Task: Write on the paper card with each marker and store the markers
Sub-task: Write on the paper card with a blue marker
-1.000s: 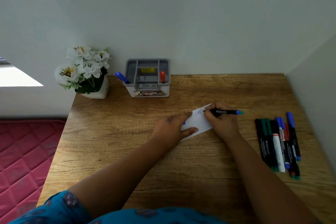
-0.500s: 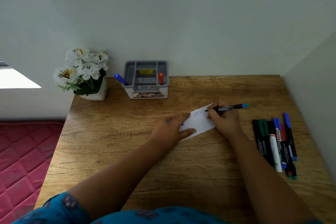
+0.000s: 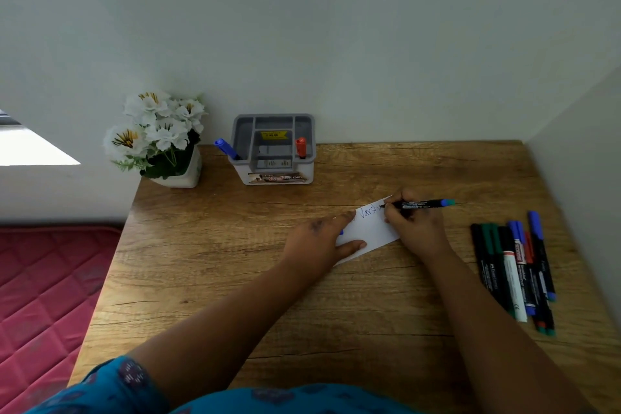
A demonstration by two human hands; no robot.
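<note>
A white paper card [image 3: 368, 233] lies mid-table with blue handwriting along its top edge. My left hand [image 3: 319, 242] presses flat on the card's left end, fingers spread. My right hand [image 3: 415, 227] grips a black marker [image 3: 423, 204] with a blue-green end, its tip touching the card's upper right corner. Several more markers [image 3: 514, 265] lie side by side on the table to the right. A grey organizer [image 3: 274, 148] at the back holds a blue marker [image 3: 225, 147] at its left and a red marker [image 3: 301, 146] at its right.
A white pot of white flowers [image 3: 158, 138] stands at the table's back left corner. Walls close off the back and the right side. The wooden table [image 3: 208, 265] drops off on the left to a pink mattress [image 3: 43, 296].
My right hand has moved the marker rightward along the card's top edge, lengthening the blue writing. My left hand has stayed on the card.
</note>
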